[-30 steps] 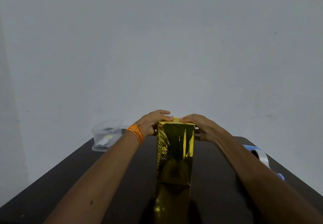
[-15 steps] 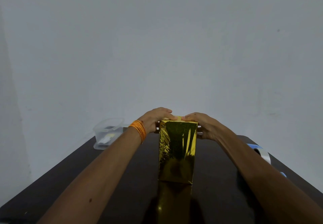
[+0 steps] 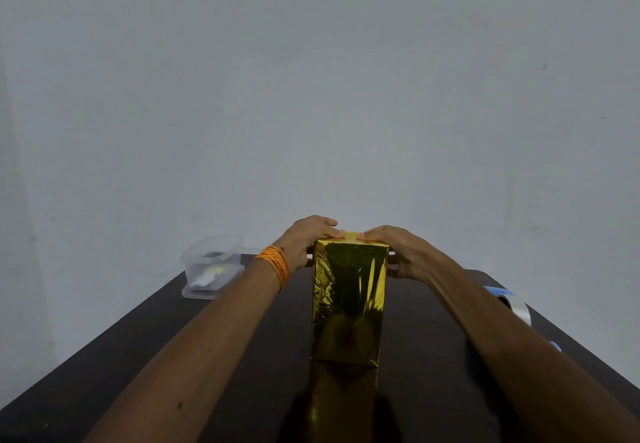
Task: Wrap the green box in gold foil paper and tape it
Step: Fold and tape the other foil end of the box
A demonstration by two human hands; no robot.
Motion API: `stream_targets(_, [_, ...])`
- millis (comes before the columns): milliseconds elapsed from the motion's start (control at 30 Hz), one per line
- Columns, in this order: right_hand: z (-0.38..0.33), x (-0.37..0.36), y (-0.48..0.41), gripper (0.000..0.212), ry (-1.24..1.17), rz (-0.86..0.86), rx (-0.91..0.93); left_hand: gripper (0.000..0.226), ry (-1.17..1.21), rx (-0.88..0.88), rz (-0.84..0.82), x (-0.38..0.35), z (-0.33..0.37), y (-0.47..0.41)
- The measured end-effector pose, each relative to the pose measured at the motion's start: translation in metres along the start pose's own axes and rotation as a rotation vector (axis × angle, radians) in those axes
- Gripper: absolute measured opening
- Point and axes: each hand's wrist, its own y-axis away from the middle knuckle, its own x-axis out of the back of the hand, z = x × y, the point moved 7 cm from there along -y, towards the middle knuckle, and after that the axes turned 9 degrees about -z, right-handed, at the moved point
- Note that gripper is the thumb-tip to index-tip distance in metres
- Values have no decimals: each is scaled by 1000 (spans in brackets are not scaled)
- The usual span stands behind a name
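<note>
Position of workpiece: a tall rectangular box (image 3: 348, 304) is stood upright on the dark glossy desk (image 3: 207, 356), roughly midway between the left and right edges. Its near face is covered in shiny gold foil paper (image 3: 360, 269), which is creased along the left side. A reflection of the box is seen in the desk surface just in front of its base.

The upper end of the box is gripped from both sides. The left hand (image 3: 304, 242) is placed at the upper left corner, with the thumb laid along the top edge; its fingers are carried over to the far side and are hidden. The right hand (image 3: 398, 252) is placed at the upper right corner, with the thumb on the top edge and the fingers curled against the right side. The thumb tips are held near each other on the top, apart, with a narrow strip of foil showing between them. A band of orange thread (image 3: 275, 264) is worn on the left wrist.

A clear plastic container (image 3: 211, 269) with pale contents is located at the far left corner of the desk. A roll of clear tape with a blue part (image 3: 516, 306) is located at the right edge, partly hidden by the right forearm. A plain grey wall (image 3: 311, 96) is seen behind the desk.
</note>
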Motion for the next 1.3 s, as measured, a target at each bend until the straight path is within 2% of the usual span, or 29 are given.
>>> stream_targets(233, [1, -1, -4, 27, 11, -2, -6, 19, 22, -57, 12, 6, -4, 3])
stream_targets(333, [3, 1, -4, 28, 6, 3, -5, 26, 54, -140, 33, 11, -11, 5])
stream_targets(433, [5, 0, -5, 39, -34, -2, 25, 29, 126, -198, 2, 12, -23, 9])
stream_targets(533, [4, -2, -2, 38, -63, 2, 92, 32, 143, -238, -23, 15, -32, 12])
stream_targets(733, [10, 1, 12, 49, -232, -4, 169, 68, 56, -306, -88, 21, -52, 18])
stream_targets(833, [22, 6, 21, 56, -219, -75, 244, 66, -70, -296, -143, 21, -71, 20])
stream_targets(967, [55, 4, 36, 60, -124, -262, 271, 69, -138, -272, -158, 20, -93, 27])
stream_targets(1033, [71, 6, 38, 67, -68, -268, 258, 69, -140, -270, -161, 18, -100, 29])
stream_targets(1167, [78, 5, 40, 69, 25, -202, 285, 62, -144, -287, -90, 16, -98, 34])
stream_targets(1233, [71, 1, 40, 61, 37, -143, 304, 57, -168, -299, -13, 14, -87, 39])
stream_targets(1300, [64, -5, 41, 48, 21, -96, 318, 67, -156, -255, 50, 13, -83, 38])
